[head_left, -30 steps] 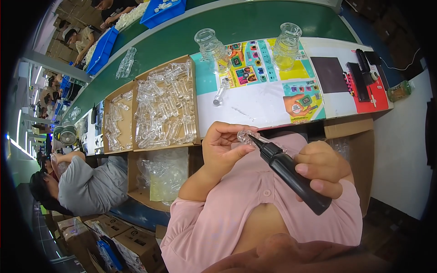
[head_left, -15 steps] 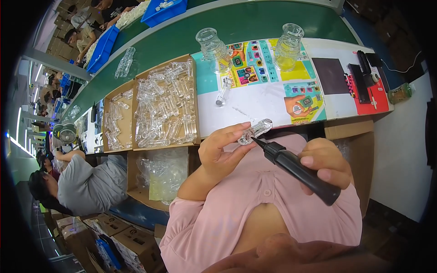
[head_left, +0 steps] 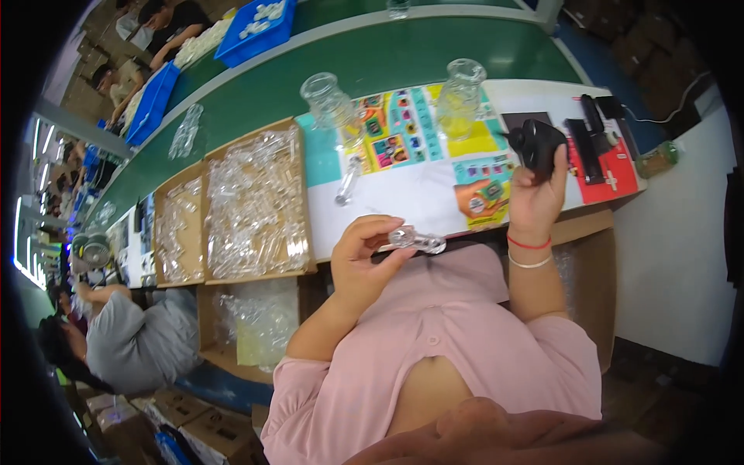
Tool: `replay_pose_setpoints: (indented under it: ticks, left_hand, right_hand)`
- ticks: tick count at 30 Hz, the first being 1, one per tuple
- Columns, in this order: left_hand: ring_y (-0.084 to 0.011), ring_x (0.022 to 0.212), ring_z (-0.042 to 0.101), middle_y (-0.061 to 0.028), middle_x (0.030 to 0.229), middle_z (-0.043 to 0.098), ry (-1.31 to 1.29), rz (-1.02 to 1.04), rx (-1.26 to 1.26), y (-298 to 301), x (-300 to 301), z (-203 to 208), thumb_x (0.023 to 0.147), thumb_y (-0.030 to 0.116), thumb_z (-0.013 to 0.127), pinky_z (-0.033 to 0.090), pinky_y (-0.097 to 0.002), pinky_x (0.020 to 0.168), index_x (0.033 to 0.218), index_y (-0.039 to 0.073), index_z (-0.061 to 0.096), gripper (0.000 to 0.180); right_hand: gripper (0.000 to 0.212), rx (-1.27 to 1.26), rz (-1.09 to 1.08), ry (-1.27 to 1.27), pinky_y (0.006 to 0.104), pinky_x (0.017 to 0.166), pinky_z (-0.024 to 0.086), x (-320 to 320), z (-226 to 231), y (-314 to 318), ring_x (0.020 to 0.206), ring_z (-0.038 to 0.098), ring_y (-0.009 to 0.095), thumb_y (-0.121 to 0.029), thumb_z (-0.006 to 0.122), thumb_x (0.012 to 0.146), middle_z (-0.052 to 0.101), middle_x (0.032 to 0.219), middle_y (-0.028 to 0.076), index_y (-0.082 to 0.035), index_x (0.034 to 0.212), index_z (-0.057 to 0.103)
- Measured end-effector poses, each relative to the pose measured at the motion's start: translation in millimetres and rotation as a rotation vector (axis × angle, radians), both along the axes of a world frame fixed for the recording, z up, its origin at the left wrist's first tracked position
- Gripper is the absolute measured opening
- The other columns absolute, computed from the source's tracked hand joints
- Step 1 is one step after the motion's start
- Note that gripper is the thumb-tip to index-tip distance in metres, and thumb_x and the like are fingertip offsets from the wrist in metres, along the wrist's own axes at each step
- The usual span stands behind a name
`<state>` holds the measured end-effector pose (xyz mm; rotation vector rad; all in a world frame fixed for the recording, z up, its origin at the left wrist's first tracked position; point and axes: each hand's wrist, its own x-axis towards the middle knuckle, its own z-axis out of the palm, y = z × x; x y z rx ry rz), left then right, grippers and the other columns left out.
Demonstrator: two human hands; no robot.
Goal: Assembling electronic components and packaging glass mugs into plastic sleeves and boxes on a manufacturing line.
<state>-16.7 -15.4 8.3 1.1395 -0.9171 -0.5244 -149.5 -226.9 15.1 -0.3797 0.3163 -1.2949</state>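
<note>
My left hand [head_left: 363, 262] pinches a clear, faceted plastic tube-like piece [head_left: 426, 242] by one end, just off the near edge of the table. To the right, my right hand [head_left: 535, 203] is raised and wrapped round a black squeeze bottle [head_left: 544, 147] with a narrow nozzle. A similar clear piece [head_left: 349, 183] lies on the white sheet beyond my left hand. Behind it stand two clear bulging vessels, one on the left [head_left: 333, 107] and one on the right [head_left: 460, 101].
A cardboard tray [head_left: 308, 232] of several clear pieces sits left of the sheet. Black devices [head_left: 584, 149] and a lidded jar [head_left: 657, 161] are at the right. Blue bins [head_left: 260, 43] stand at the far left, near other people. A grey-clothed person [head_left: 143, 341] sits at my left.
The black bottle has moved away from the clear piece, up and to the right in my right hand. In my left hand the clear piece has turned to lie more level.
</note>
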Motion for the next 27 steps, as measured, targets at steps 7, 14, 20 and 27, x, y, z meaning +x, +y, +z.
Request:
replay_pose_setpoints:
  ticks: [7, 14, 20, 27]
  left_hand:
    - [-0.0219, 0.093, 0.058, -0.0168, 0.102, 0.055, 0.660, -0.137, 0.127, -19.9, 9.1, -15.5, 0.071, -0.011, 0.061, 0.050, -0.0332, 0.082, 0.107, 0.000, 0.043, 0.042]
    - [-0.0245, 0.093, 0.059, -0.0155, 0.104, 0.056, 0.860, -0.238, 0.183, -36.9, 11.0, -21.0, 0.081, 0.003, 0.056, 0.050, -0.0368, 0.082, 0.108, 0.003, 0.045, 0.030]
    - [-0.0234, 0.092, 0.059, -0.0112, 0.100, 0.056, 0.873, -0.260, 0.161, -45.9, 8.2, -24.5, 0.082, 0.002, 0.055, 0.050, -0.0357, 0.082, 0.108, 0.003, 0.046, 0.028]
    - [-0.0216, 0.094, 0.057, -0.0113, 0.099, 0.055, 0.932, -0.303, 0.156, -58.4, 8.5, -24.6, 0.082, 0.000, 0.054, 0.048, -0.0353, 0.084, 0.108, 0.000, 0.045, 0.028]
  right_hand:
    - [0.021, 0.092, -0.067, -0.001, 0.0335, 0.078, 0.052, -30.9, -58.1, -97.1, 0.084, 0.060, 0.025, -0.009, 0.055, 0.081, 0.059, 0.093, 0.015, 0.002, 0.099, 0.053]
    - [0.034, 0.069, 0.012, 0.030, 0.0318, 0.074, 0.047, -48.6, -100.7, -164.6, 0.085, 0.056, 0.021, -0.022, 0.061, 0.082, 0.057, 0.100, 0.014, 0.001, 0.106, 0.052]
    - [0.035, -0.343, -0.394, 0.780, 0.0312, 0.080, 0.045, -31.0, -94.4, -178.7, 0.090, 0.055, 0.021, -0.014, 0.064, 0.078, 0.057, 0.100, 0.012, 0.001, 0.106, 0.049]
    - [0.042, -0.696, -0.482, 1.629, 0.0354, 0.073, 0.049, -23.7, -83.8, -166.7, 0.083, 0.062, 0.031, -0.024, 0.069, 0.070, 0.063, 0.086, 0.019, -0.002, 0.100, 0.051]
